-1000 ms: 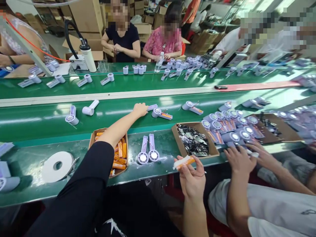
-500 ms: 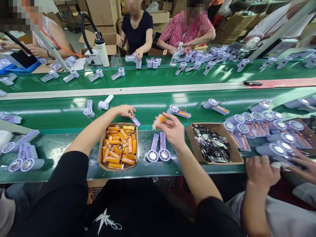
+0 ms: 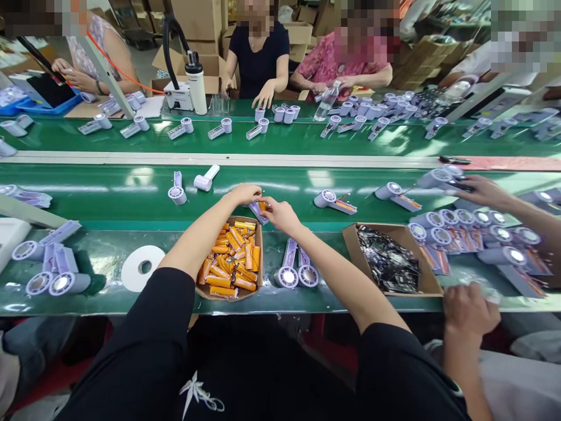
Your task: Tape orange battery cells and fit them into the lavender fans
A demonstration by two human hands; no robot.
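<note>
My left hand (image 3: pixel 246 194) is closed on a lilac handheld-fan housing (image 3: pixel 259 215) at the near edge of the green belt; its round head is hidden behind my hand and forearm. My right hand (image 3: pixel 283 216) pinches an orange wrapped battery (image 3: pixel 263 206) at the open handle of that housing. Whether the battery is fully inside the handle cannot be made out. Just below my hands is a cardboard box (image 3: pixel 262 257) full of orange batteries (image 3: pixel 234 257). Two open fan housings (image 3: pixel 288 276) lie on the bench below my right forearm.
A white tape roll (image 3: pixel 142 268) lies left of my arm. To the right stands a box of black-and-silver packets (image 3: pixel 388 260), beside several assembled fan halves (image 3: pixel 438 219). A co-worker's hand (image 3: pixel 482 193) reaches over the belt; another (image 3: pixel 471 310) rests at the bench edge.
My right hand has moved left with the battery to the housing in my left hand. A co-worker's arm has reached onto the belt at right. The tape roll has come into view.
</note>
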